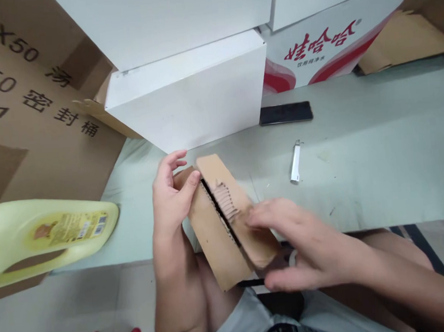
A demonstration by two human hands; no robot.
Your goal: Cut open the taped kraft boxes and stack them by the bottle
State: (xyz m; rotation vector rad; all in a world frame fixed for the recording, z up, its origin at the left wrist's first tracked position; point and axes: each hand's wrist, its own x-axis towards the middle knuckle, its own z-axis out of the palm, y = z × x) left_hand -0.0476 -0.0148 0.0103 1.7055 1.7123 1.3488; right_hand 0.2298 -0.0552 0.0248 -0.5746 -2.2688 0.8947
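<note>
A small brown cardboard box (221, 236) is tilted over the table's front edge, above my lap. Its lid flap (242, 195) stands slightly raised, with a dark gap along one side and a torn, ribbed patch on top. My left hand (173, 191) grips the box's far left end, thumb on top near the gap. My right hand (298, 241) is at the near right end, its fingertips at the flap and its thumb apart from the fingers. Motion blurs those fingertips a little, and the inside of the box is hidden.
A white utility knife (295, 162) and a black phone (286, 113) lie on the pale green table (376, 176). White boxes (195, 102) are stacked behind. At left are a yellow jug (60, 233) and a large printed carton (34, 112).
</note>
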